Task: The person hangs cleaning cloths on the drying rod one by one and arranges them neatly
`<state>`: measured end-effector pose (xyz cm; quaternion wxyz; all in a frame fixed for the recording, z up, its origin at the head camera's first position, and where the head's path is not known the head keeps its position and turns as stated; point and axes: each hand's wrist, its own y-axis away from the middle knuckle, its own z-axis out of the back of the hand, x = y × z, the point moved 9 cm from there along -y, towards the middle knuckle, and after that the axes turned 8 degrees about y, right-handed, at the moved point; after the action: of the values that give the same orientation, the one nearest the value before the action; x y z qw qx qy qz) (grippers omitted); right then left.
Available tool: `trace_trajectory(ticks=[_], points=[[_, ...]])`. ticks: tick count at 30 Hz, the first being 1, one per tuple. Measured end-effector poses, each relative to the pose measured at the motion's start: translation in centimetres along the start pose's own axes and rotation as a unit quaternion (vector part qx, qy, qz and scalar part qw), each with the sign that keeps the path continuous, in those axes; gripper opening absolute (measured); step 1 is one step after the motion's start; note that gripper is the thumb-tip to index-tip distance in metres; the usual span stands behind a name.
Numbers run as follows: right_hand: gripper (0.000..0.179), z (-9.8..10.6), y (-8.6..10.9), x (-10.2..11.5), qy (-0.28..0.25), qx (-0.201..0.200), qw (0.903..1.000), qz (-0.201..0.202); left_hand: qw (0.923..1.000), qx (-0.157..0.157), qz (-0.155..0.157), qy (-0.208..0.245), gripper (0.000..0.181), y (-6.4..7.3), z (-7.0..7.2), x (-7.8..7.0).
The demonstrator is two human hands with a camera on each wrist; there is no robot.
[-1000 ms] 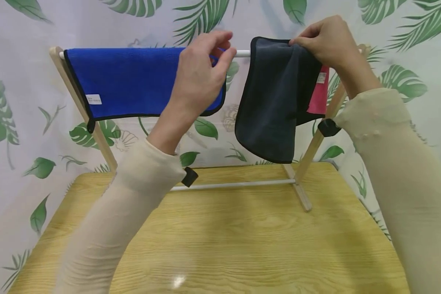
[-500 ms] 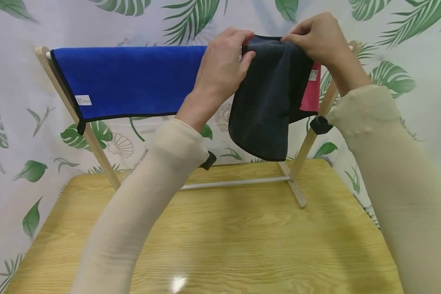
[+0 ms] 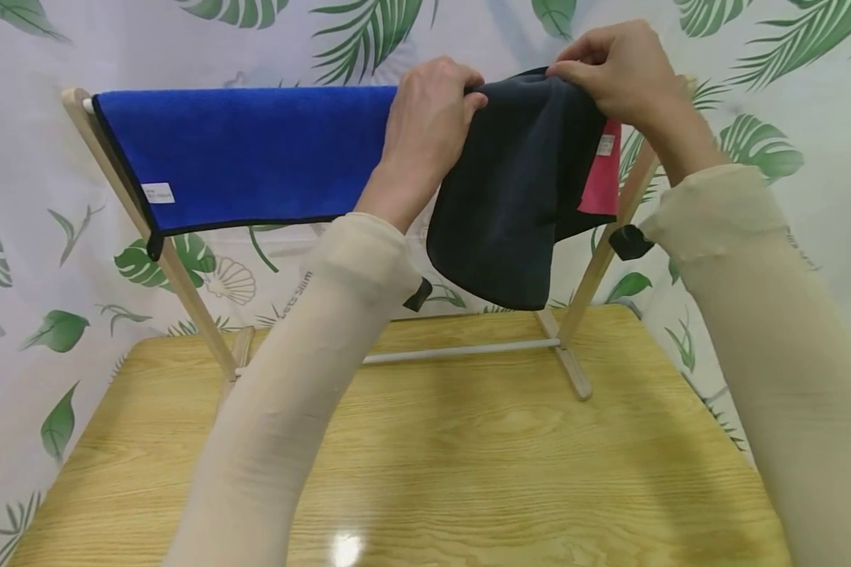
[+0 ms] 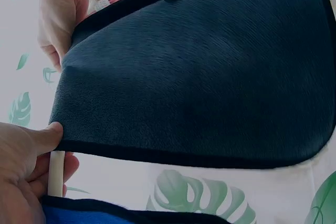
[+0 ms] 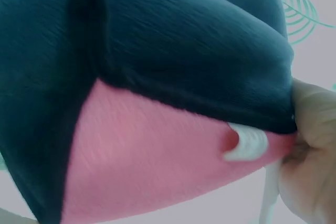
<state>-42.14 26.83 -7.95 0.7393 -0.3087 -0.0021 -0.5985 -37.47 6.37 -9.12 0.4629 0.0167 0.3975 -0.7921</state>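
Observation:
A dark grey towel (image 3: 503, 189) with black edging hangs over the white top rod (image 4: 56, 174) of a wooden rack. My left hand (image 3: 425, 118) pinches its left upper edge at the rod; in the left wrist view the thumb lies on the cloth and the fingers go behind the rod. My right hand (image 3: 627, 75) pinches the same towel's top farther right. Pink cloth (image 5: 168, 150) with a white tag shows beside and under the grey one; I cannot tell how it is attached. A blue towel (image 3: 248, 157) drapes the rod's left part, its right end behind my left hand.
The rack's left post (image 3: 184, 283) and right post (image 3: 589, 283) slant up from feet on the wood-grain table (image 3: 468, 457). A lower white rod (image 3: 461, 351) joins them near the tabletop. A leaf-patterned cloth (image 3: 64, 260) covers the wall close behind.
My left hand has moved right from the blue towel's end to the grey towel's left edge and taken hold of it. The grey towel's left side has shifted slightly left. The right hand keeps its pinch.

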Motion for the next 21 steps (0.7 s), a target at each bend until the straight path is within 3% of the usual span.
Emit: trace_trajectory(ticks=[10, 14, 21], points=[[0.046, 1.3, 0.9, -1.3, 0.005, 0.061, 0.9970, 0.048, 0.9997, 0.008, 0.014, 0.020, 0.029, -0.2, 0.1, -0.5], [0.046, 1.6, 1.3, -1.7, 0.033, 0.088, 0.9944, 0.049, 0.9993, 0.005, 0.025, 0.028, 0.029, -0.2, 0.1, -0.4], [0.046, 2.7, 2.1, -2.3, 0.123, 0.077, 0.9877, 0.058, 0.9990, 0.003, 0.030, 0.034, 0.027, -0.3, 0.0, -0.4]])
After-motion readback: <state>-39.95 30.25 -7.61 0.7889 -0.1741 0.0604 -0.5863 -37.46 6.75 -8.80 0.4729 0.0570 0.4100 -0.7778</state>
